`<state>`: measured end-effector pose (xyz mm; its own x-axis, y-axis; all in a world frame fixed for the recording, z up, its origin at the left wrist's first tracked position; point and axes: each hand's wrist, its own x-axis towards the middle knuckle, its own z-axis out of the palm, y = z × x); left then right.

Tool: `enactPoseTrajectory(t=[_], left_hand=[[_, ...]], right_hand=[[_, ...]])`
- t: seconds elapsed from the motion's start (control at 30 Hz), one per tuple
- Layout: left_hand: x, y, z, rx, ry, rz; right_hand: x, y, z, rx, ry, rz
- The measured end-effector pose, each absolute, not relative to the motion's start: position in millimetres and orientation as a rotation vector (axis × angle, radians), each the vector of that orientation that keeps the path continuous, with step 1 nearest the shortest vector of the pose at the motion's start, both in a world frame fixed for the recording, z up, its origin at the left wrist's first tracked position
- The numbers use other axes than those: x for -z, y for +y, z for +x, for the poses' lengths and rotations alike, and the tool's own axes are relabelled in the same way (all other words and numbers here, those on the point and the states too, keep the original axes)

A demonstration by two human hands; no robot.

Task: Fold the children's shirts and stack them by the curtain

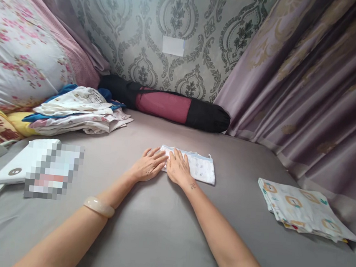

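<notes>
A small white cloth (201,168) with a faint print and a pale blue edge lies folded flat on the grey sheet (156,224). My left hand (150,164) rests palm down at its left end, fingers stretched out, covering that corner. Beside it, my right hand (177,166) lies flat on the cloth's left half with the fingers extended. The two hands nearly touch. The right part of the cloth shows uncovered. Whatever is beneath my palms is hidden.
At the right lies a stack of printed cloths (307,209). A pile of folded clothes (82,111) sits back left, near a floral pillow (25,51). A white power bank (26,161) with cables is at the left. A long black and red bag (163,105) lies along the wall.
</notes>
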<state>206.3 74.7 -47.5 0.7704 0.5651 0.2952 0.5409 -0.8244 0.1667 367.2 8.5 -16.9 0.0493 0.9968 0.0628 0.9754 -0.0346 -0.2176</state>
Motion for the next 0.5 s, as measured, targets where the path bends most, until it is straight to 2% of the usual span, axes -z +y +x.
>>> enactPoseTrajectory(t=[0.33, 0.5], left_hand=[[48.6, 75.1, 207.2, -0.456, 0.915, 2.889], [32.9, 67.7, 223.6, -0.459, 0.977, 2.909]], right_hand=[[27.7, -14.2, 387.4, -0.061, -1.881, -2.197], [32.5, -13.6, 386.3, -0.026, -1.854, -2.182]])
